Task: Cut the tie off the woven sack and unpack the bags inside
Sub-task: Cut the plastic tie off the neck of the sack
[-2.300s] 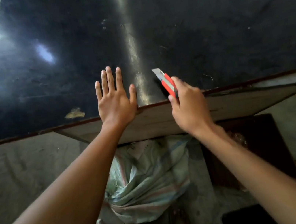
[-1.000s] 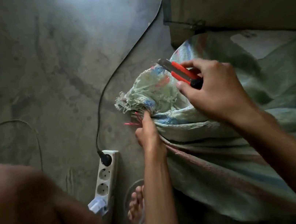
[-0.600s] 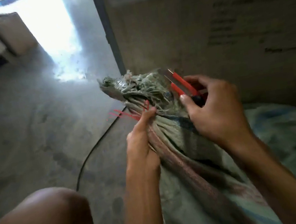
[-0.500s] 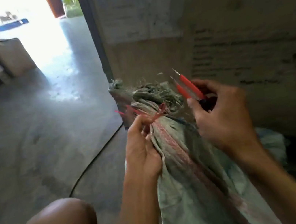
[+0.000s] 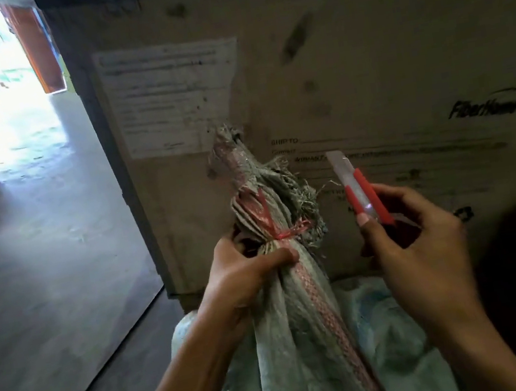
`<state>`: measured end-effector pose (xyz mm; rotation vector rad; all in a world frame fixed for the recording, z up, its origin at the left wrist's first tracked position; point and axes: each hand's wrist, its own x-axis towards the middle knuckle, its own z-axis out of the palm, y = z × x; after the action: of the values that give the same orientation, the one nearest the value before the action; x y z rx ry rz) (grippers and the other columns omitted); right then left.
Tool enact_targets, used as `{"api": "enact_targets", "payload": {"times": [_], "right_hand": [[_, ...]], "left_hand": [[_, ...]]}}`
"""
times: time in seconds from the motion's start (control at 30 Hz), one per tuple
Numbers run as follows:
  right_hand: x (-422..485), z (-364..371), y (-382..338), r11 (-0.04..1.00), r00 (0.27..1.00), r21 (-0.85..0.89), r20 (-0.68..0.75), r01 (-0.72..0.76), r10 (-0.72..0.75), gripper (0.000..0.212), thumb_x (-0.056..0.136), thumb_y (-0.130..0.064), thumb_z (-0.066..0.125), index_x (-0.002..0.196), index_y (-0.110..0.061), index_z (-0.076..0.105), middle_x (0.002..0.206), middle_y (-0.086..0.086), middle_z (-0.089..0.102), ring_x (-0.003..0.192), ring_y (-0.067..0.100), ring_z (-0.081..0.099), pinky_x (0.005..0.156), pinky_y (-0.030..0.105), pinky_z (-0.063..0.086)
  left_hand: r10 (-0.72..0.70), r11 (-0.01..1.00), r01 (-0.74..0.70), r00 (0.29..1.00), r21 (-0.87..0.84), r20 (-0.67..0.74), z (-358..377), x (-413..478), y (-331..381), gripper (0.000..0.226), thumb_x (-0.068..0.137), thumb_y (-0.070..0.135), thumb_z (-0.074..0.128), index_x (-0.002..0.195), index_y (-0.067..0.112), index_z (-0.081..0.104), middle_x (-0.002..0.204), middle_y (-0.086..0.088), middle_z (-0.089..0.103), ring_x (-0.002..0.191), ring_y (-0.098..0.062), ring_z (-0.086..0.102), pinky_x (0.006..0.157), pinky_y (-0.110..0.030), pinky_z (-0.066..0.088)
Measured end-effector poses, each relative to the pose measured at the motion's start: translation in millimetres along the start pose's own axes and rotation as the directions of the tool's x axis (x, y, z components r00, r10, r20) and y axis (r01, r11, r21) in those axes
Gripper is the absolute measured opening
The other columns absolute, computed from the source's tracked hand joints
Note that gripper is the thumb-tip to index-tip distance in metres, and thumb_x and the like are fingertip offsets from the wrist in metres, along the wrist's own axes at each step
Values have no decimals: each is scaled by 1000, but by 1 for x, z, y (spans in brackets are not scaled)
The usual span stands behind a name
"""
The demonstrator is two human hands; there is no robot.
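Frayed, coarse-woven plastic forms the gathered neck of the woven sack [image 5: 288, 318], cinched by a thin red tie [image 5: 289, 232]. The left hand [image 5: 245, 274] clenches it just below; the right hand [image 5: 414, 239] grips a red box cutter [image 5: 358, 190], blade extended, beside it.

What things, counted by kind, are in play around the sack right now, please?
Woven sack: 1
Red tie round the sack's neck: 1
Red utility knife: 1
Hands, left hand gripping the neck just below the tie, right hand holding the knife: 2
Cardboard box behind, with a paper label: 1
Total: 6
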<state>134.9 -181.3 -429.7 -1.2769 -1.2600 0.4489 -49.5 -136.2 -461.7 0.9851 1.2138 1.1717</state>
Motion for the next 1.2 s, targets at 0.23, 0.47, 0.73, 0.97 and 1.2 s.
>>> {"api": "enact_targets", "payload": {"times": [0.23,0.47,0.73,0.97,1.2], "right_hand": [[-15,8,7,998,996,-35,70,58,-55,31,92,-16,67,117,-34,63,99,-14,73,89,2,71,73,36,64],[-24,10,16,987,986,-102,122,123,-111,31,93,-21,61,121,-34,57,87,-11,74,72,10,72,57,46,60],[-25,15,21,989,982,-82,156,125,-111,31,93,-16,64,120,-31,59,86,-10,74,73,9,72,57,42,60],[-28,16,30,968,962,-139,208,208,-177,33,92,-16,68,120,-30,59,88,-11,76,61,8,71,52,35,60],[-37,13,37,894,918,-311,335,322,-214,33,92,-22,65,121,-34,57,87,-21,67,67,-2,62,56,11,46]], "left_hand": [[19,995,-32,992,-99,-124,6,-8,-15,60,84,-7,66,133,21,45,102,-19,75,71,-23,74,61,-33,63],[13,980,-20,999,-196,-37,2,-10,-20,86,87,-4,66,150,25,15,102,-8,68,78,-20,74,76,-37,63],[82,974,-95,994,-204,-68,1,-3,-25,75,82,18,80,136,26,28,104,-3,79,100,-22,76,98,-47,56],[117,951,-127,992,-282,-52,-1,7,-29,46,96,25,64,135,26,39,103,-1,77,103,-23,74,101,-49,55],[101,918,-114,993,-381,-54,-3,12,-31,41,96,21,63,133,24,46,99,-3,78,94,-25,75,91,-45,59]]}}
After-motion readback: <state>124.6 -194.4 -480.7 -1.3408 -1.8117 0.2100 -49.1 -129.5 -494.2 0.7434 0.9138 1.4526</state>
